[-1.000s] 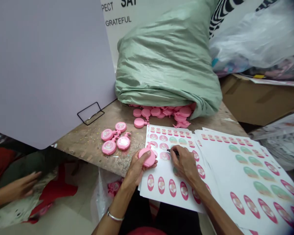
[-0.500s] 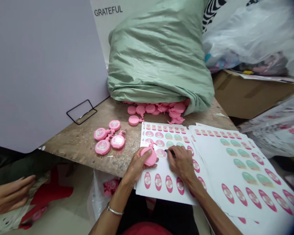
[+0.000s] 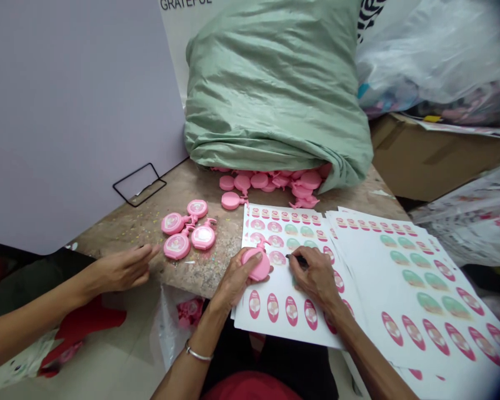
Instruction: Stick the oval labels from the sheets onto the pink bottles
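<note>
My left hand (image 3: 230, 286) is closed around a flat, round pink toy pump bottle (image 3: 256, 266), with its plain face up and its pump pointing away from me. In my right hand (image 3: 319, 278) is a small black pointed tool (image 3: 300, 260); most of it is hidden by the fingers, so its kind is unclear. Its tip is at the edge of a round pink sticker (image 3: 278, 258) on the white sticker sheet (image 3: 270, 328) under both hands. Left of the sheet lie several pink pump bottles with stickers on them (image 3: 177, 245).
A green sack (image 3: 275, 94) spills plain pink bottles (image 3: 258, 180) at the back. Other sticker sheets (image 3: 362, 266) lie at right. A co-worker's hand (image 3: 120, 269) reaches in from the left. A black wire frame (image 3: 139, 183) leans by the pale panel.
The co-worker's hand has moved right and up, close to the stickered bottles. My hands keep nearly the same pose over the sheet, and the view has shifted slightly.
</note>
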